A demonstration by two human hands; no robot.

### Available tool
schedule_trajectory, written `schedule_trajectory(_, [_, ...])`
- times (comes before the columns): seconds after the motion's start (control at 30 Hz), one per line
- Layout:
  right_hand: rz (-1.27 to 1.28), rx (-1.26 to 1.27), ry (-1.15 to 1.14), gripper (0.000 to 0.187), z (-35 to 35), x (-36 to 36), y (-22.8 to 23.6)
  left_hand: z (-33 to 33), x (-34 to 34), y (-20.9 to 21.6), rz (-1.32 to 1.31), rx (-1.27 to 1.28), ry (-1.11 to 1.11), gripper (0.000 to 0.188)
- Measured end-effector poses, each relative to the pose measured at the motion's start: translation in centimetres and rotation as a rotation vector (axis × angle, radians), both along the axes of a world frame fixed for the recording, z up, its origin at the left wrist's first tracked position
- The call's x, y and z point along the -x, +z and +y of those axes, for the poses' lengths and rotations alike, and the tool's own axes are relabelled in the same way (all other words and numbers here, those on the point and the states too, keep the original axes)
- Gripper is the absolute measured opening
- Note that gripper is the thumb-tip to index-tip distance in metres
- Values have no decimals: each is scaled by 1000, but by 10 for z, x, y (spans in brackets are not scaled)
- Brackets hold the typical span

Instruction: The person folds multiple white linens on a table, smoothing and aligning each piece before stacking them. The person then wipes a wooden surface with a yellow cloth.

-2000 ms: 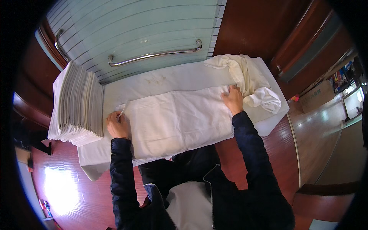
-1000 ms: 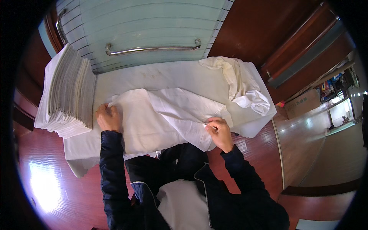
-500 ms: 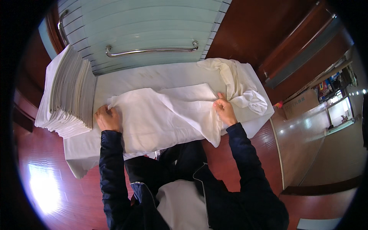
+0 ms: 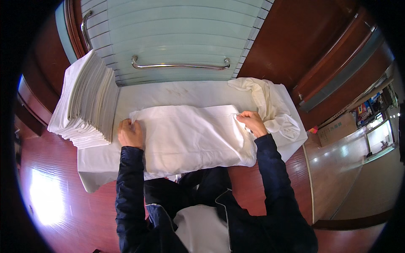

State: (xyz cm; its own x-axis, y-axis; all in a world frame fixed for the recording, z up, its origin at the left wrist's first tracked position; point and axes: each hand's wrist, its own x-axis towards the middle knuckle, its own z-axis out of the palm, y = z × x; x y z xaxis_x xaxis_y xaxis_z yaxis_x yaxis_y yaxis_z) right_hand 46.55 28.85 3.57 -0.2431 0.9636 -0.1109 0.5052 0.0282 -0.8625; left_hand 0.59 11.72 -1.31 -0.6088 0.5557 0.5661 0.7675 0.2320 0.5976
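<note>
Now the white cloth [image 4: 181, 139], on the desk [image 4: 145, 93] toward 6 o'clock, has its 3 o'clock end just straightened, reducing slack, while the fingers of my right hand [image 4: 253, 121] pinch its 2 o'clock corner and I cannot tell whether my left hand's [image 4: 130, 135], at 10 o'clock, grip.

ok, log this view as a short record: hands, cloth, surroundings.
left hand: at the cloth's far left corner, grip unclear
right hand: pinching the cloth's right edge
white cloth: spread out, lightly creased
surface: white-draped table
table left: stack of folded cloths
table right: crumpled cream cloth
behind table: metal bar
</note>
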Motion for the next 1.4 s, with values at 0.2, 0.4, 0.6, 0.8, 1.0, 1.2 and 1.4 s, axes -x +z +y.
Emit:
schedule_trajectory(0.2, [-15,-503,42,19,-73,15,-14,-4,-14,11,-123,51,-207,14])
schedule_trajectory(0.4, [83,-563,-41,12,-113,29,-30,-34,-65,32,138,-71,-629,10])
schedule_trajectory(0.6, [-194,-678,35,13,-85,34,-21,-51,-98,20,85,0,-440,14])
schedule_trajectory(0.8, [-204,-683,64,11,-62,54,-10,-43,-96,20,147,-20,-402,12])
schedule_trajectory(1.0, [-19,-611,-23,8,-48,43,5,-32,-84,50,-9,-94,-394,14])
schedule_trajectory(1.2, [152,-645,-187,9,-45,-7,48,-34,-47,75,-385,-156,-355,17])
schedule_trajectory(1.4, [211,-662,-192,11,-50,-35,72,-43,-24,94,-741,-311,-431,13])
